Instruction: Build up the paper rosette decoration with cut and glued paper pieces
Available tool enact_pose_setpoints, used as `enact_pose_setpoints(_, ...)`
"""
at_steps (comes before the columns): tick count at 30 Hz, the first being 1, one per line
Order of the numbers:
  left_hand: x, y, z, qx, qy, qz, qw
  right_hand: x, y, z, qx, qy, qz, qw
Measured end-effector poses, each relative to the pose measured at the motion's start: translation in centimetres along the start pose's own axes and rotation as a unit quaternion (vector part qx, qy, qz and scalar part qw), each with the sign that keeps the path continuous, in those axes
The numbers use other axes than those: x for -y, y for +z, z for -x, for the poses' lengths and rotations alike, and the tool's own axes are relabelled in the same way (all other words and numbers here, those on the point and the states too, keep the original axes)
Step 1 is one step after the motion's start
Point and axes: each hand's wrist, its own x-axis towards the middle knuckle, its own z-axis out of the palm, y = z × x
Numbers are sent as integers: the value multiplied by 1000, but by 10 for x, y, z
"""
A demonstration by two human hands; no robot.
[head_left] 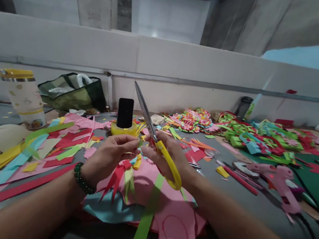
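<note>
My right hand (169, 155) grips yellow-handled scissors (157, 135), whose blades point up and away. My left hand (112, 154), with a green bead bracelet at the wrist, pinches a small bundle of coloured paper strips (122, 176) that hang down in red, green and yellow. The two hands meet over a pink paper sheet (174, 221). A long green strip (148, 209) dangles below the scissors hand.
A black phone stands in a yellow tape roll (124, 120) just behind my hands. Cut paper strips (22, 155) lie at the left, paper flowers (192, 120) and green scraps (261, 136) at the right. A pink glue gun (279, 181) lies right. A patterned cup (26, 97) and green bag (72, 90) stand at the back left.
</note>
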Motion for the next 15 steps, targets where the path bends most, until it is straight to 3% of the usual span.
enact_pose_setpoints(6, -15, -9, -2, -106, -15, 123, 987, -3, -27, 3, 115, -13, 144, 983)
enact_pose_setpoints(15, -17, -17, -4, -77, 2, 101, 992, -2, -27, 5, 188, 46, 193, 962)
